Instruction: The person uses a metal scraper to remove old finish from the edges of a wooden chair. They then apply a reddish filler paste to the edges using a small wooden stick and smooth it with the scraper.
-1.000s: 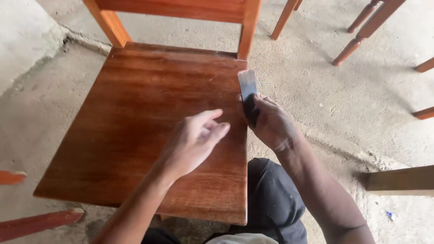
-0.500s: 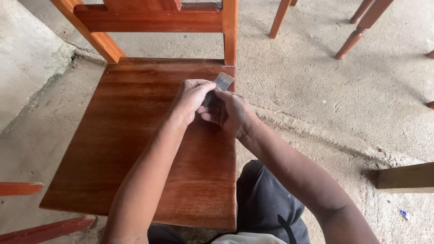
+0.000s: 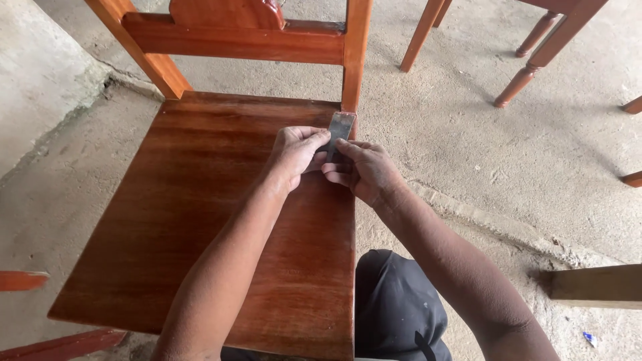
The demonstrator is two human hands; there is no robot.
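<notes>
Gripping a thin metal scraper with both hands at the seat's far right corner.

Nearest, a dark-clad knee [image 3: 394, 307] sits beside the chair seat [image 3: 200, 220]. A second ago the left hand [image 3: 297, 150] was loose over the wood; now it has joined the right hand [image 3: 364, 170], both clamped on the scraper [image 3: 340, 127], its blade upright against the back post [image 3: 354, 60], set for two-handed scraping. Other chair legs [image 3: 528, 73] stand beyond.

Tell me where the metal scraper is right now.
The scraper is pinched between the left hand and right hand, at the seat's back right corner.
</notes>
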